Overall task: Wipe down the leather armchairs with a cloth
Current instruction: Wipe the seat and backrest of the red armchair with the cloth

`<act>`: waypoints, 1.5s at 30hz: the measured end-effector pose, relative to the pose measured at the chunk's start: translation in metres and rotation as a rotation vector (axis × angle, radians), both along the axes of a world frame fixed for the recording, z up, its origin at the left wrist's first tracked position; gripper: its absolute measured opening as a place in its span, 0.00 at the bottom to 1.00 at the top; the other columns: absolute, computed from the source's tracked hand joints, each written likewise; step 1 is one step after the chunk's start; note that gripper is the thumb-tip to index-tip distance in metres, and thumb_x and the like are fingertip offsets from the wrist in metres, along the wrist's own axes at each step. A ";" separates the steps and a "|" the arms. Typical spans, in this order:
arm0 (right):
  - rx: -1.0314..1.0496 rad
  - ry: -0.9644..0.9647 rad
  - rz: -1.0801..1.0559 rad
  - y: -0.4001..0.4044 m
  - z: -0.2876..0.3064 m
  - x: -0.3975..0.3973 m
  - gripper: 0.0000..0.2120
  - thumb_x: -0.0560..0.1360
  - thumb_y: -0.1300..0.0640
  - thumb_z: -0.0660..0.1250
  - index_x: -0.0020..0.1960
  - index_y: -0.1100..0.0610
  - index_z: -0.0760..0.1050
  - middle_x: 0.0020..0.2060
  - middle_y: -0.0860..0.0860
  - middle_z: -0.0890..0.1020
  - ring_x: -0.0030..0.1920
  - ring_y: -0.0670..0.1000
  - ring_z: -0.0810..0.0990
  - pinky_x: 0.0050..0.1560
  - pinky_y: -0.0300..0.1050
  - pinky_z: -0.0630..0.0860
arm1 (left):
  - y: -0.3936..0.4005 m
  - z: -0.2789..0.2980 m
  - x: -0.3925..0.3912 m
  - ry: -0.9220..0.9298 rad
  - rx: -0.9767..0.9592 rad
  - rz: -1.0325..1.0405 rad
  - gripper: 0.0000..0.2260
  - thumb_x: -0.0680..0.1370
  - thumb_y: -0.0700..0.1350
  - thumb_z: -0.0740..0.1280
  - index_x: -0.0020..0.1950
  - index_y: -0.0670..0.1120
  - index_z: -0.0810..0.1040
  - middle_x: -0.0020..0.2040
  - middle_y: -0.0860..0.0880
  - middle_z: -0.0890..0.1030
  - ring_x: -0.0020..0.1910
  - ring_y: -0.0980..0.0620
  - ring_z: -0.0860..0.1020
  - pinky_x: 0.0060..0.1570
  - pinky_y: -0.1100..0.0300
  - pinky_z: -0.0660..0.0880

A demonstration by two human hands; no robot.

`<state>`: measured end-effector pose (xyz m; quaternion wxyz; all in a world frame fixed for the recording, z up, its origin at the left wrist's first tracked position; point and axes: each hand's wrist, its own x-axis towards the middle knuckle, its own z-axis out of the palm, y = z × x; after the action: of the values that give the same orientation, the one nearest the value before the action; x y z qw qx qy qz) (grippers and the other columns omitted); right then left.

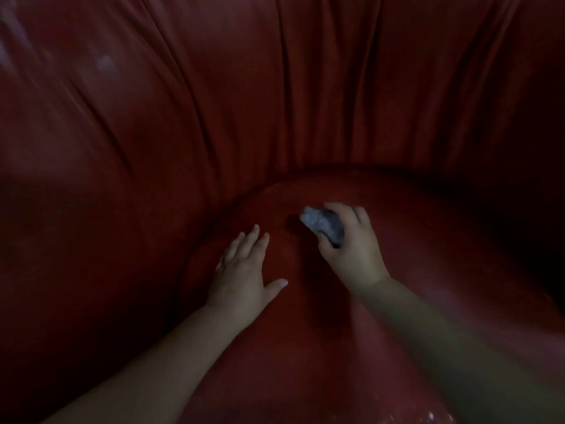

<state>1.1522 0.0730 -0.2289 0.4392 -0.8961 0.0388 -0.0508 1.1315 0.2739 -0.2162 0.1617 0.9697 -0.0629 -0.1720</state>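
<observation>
On the seat (305, 347) of a dark red leather armchair (183, 117), I see both bare forearms reaching in from the bottom of the view. The light is dim, and the chair fills the whole frame, so I can make out nothing of the room beyond it. The back rises in long gathered folds that fan upward from the crease where it meets the seat; the seat itself is a smooth, rounded cushion with a faint grainy sheen and a few pale specks near the bottom right. My left hand (244, 270) lies open and flat on the cushion, fingers spread, thumb out to the side. My right hand (351, 243) is curled around a small bunched grey cloth (321, 224), pressing it to the seat just beside the left hand. I can read no writing anywhere.
</observation>
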 end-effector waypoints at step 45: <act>-0.300 0.071 -0.371 -0.077 -0.026 0.090 0.19 0.71 0.68 0.66 0.61 0.60 0.78 0.56 0.60 0.80 0.58 0.61 0.75 0.65 0.51 0.68 | -0.018 -0.012 0.023 0.126 0.029 -0.025 0.51 0.67 0.67 0.70 0.77 0.60 0.39 0.74 0.63 0.32 0.74 0.57 0.33 0.75 0.53 0.46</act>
<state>1.2418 -0.0037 -0.2547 0.2826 -0.9301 0.2104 -0.1043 1.1548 0.2560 -0.2285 0.1490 0.9583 -0.0624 -0.2356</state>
